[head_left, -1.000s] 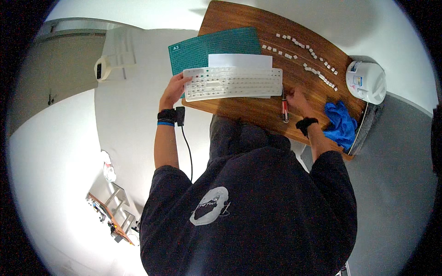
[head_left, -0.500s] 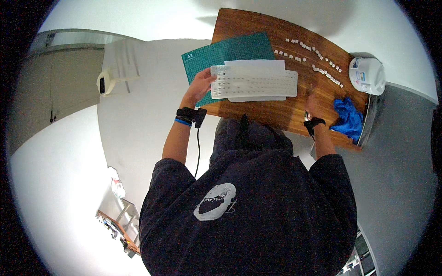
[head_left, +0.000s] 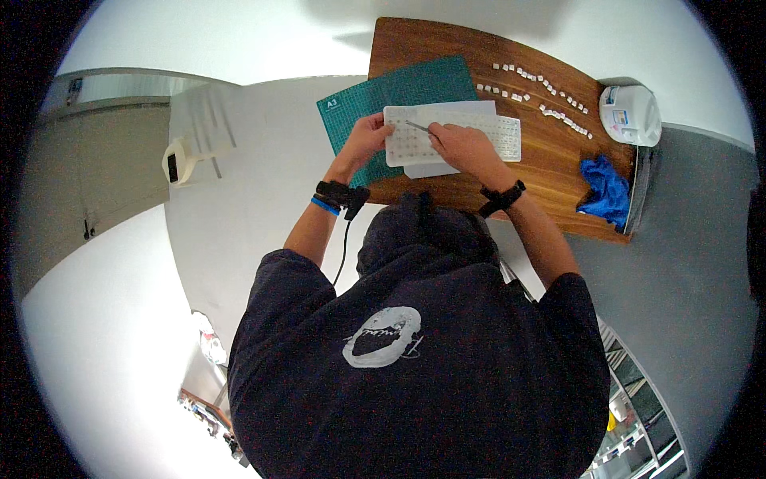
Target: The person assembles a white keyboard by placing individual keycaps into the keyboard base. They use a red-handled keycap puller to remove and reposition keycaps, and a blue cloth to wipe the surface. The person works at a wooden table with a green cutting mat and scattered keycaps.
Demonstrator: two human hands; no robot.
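Observation:
A white keyboard (head_left: pixel 507 140) with its keycaps off is held slightly tilted over a sheet of white paper (head_left: pixel 427 169) and a green cutting mat (head_left: pixel 351 118). My left hand (head_left: pixel 369 137) grips its left end, thumb on the top face. My right hand (head_left: pixel 469 148) is closed on a thin, dark, slender tool (head_left: pixel 418 125), too small to name surely. The tool's tip points at the keyboard's upper left part. My right hand covers the middle of the keyboard. Several loose white keycaps (head_left: pixel 558 117) lie in rows at the table's far right.
The brown wooden table (head_left: pixel 550 184) has a curved far edge. At its right end stand a white round bin (head_left: pixel 630 114) and a crumpled blue cloth (head_left: pixel 605 190). A black cable (head_left: pixel 341 254) hangs from my left wrist.
My right hand has moved left from the table's near right side to over the keyboard, and the thin tool now shows in it. The keyboard has shifted slightly right.

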